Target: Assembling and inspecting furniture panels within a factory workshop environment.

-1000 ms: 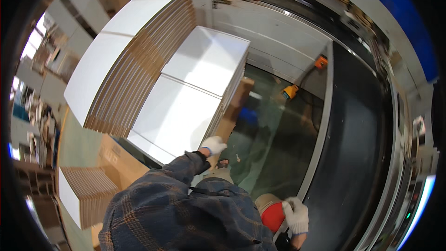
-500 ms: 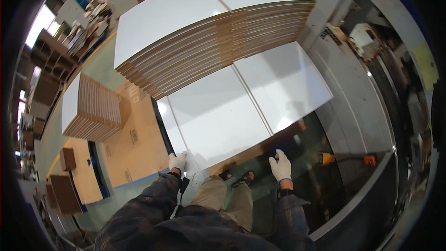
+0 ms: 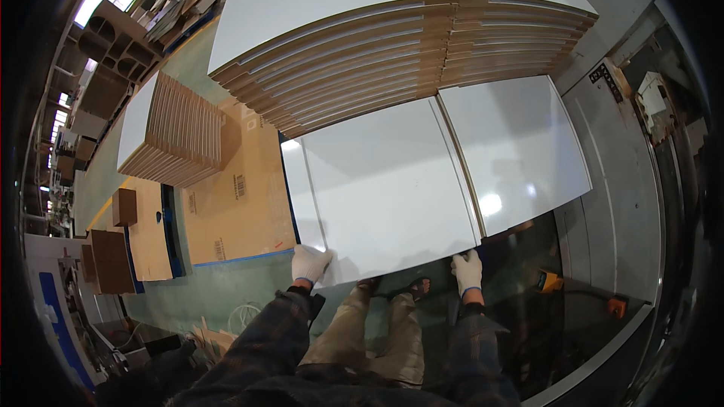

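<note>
A large white panel (image 3: pixel 385 188) lies flat in front of me, with a narrow strip along its left side. My left hand (image 3: pixel 311 262), in a white knit glove, is closed on the panel's near left corner. At its near right corner my right hand (image 3: pixel 467 267), gloved the same way, is closed on the edge, fingertips hidden under it. A second white panel (image 3: pixel 528 151) lies to the right, with a narrow gap between the two.
Behind the panels rises a tall stack of white boards (image 3: pixel 362 56) with brown edges. A smaller stack (image 3: pixel 177 136) stands left on a cardboard-covered pallet (image 3: pixel 249 215). A grey machine wall (image 3: pixel 618 158) borders the right, with a yellow-and-black device (image 3: pixel 549 281) on the floor nearby.
My right hand has moved up from open air to the panel's near edge and closed on it. The left hand stays at its corner. The whole view has shifted.
</note>
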`<action>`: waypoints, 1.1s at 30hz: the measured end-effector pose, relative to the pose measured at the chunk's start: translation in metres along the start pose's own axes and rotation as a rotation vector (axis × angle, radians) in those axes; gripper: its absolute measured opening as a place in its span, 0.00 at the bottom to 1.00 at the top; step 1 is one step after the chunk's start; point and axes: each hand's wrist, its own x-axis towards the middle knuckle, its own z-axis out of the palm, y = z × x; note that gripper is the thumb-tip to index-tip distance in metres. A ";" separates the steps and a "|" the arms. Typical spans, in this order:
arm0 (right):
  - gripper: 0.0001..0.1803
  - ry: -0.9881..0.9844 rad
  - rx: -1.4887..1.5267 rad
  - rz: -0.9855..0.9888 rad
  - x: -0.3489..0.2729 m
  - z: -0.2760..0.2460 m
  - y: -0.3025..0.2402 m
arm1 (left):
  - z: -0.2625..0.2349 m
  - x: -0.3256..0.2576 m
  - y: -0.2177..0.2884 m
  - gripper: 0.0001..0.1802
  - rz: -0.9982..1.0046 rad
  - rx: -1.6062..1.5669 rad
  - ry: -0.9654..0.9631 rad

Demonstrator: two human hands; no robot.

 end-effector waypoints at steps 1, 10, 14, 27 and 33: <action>0.27 0.014 0.129 0.097 -0.004 -0.002 0.006 | -0.002 -0.001 -0.010 0.51 -0.009 0.010 -0.022; 0.26 -0.345 -0.364 -0.109 -0.021 0.013 -0.015 | -0.044 -0.009 -0.125 0.57 -0.047 0.076 -0.139; 0.24 -0.315 -0.202 -0.143 -0.075 0.042 -0.031 | -0.065 0.004 -0.142 0.48 0.057 -0.360 -0.247; 0.20 -0.192 0.205 0.011 -0.402 -0.151 -0.095 | -0.118 -0.022 0.040 0.28 0.693 -0.354 -0.208; 0.32 0.102 0.690 -0.015 -0.513 -0.260 -0.059 | -0.038 -0.168 0.307 0.29 1.542 -0.203 -0.498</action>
